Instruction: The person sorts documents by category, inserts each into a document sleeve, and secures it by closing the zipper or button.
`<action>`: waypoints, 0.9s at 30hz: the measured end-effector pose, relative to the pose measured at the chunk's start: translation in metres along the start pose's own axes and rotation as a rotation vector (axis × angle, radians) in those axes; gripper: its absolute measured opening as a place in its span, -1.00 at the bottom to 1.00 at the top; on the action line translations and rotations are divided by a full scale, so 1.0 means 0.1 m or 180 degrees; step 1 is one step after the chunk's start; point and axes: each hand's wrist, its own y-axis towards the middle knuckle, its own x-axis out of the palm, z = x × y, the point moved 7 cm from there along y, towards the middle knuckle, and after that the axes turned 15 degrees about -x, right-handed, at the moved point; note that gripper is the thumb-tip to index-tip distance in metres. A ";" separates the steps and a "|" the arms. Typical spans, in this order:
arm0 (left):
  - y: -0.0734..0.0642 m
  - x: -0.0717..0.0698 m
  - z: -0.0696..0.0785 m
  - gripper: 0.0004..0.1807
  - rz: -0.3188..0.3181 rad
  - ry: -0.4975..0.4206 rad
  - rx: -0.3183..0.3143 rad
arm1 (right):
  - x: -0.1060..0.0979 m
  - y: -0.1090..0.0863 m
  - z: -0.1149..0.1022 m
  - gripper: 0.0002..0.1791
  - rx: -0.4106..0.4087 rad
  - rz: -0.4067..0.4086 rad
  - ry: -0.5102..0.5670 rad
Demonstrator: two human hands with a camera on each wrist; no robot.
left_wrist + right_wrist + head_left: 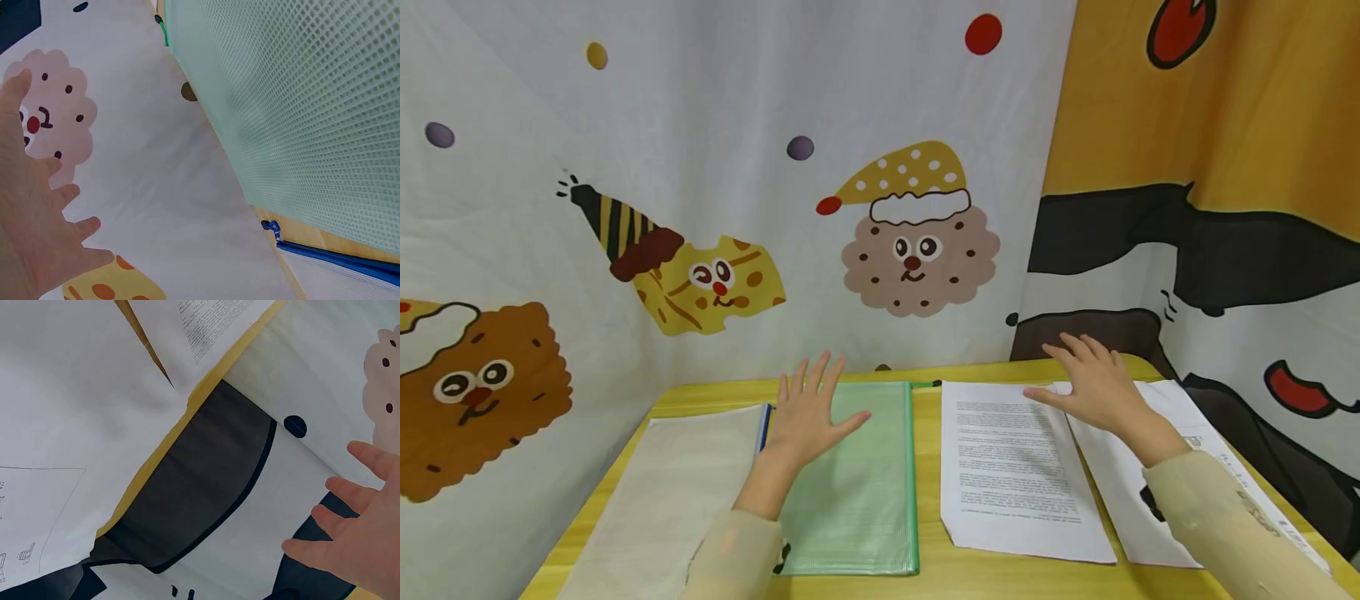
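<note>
My left hand [808, 421] hovers with spread fingers above a green mesh zipper pouch [857, 483], holding nothing. In the left wrist view the same pouch [300, 112] shows its mesh weave. Left of it lies a whitish zipper pouch [662, 492] with a blue zipper edge. My right hand [1097, 387], fingers also spread, is raised over the papers and grips nothing. Beneath it are a printed text sheet [1011, 475] and, to the right, another white paper [1138, 492] with small drawings, partly hidden by my forearm.
A yellow wood-grain table [928, 533] carries the pouches and papers. Behind it hangs a white curtain [737, 108] with cartoon prints, and an orange and black printed part [1150, 133] is at the right. Between the green pouch and the text sheet runs a strip of bare tabletop.
</note>
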 end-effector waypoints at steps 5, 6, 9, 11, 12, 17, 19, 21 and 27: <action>-0.03 -0.02 0.01 0.05 -0.0020 -0.0010 0.0004 | 0.00 -0.03 0.00 0.05 0.0001 -0.0038 0.0073; -0.04 -0.02 0.01 0.05 -0.0029 -0.0004 0.0007 | 0.00 -0.03 0.00 0.05 -0.0004 -0.0048 0.0082; -0.05 -0.03 0.02 0.04 -0.0031 -0.0015 0.0031 | 0.01 -0.05 0.00 0.04 -0.0018 -0.0078 0.0105; -0.07 -0.04 0.03 0.04 -0.0037 -0.0027 0.0047 | 0.02 -0.07 0.01 0.04 -0.0019 -0.0097 0.0098; -0.07 -0.04 0.03 0.04 -0.0034 -0.0035 0.0055 | 0.02 -0.07 0.01 0.05 -0.0015 -0.0104 0.0100; -0.11 -0.05 0.05 0.04 -0.0101 -0.0062 0.0057 | 0.03 -0.10 0.02 0.05 0.0007 -0.0133 0.0095; -0.12 -0.04 0.05 0.03 -0.0149 -0.0081 0.0061 | 0.03 -0.12 0.02 0.05 0.0004 -0.0129 0.0096; -0.13 -0.04 0.06 0.02 -0.0191 -0.0098 0.0073 | 0.03 -0.13 0.02 0.04 0.0001 -0.0127 0.0090; -0.17 -0.04 0.07 -0.04 -0.0219 -0.0136 0.0128 | 0.04 -0.16 0.02 0.02 0.0007 -0.0112 0.0081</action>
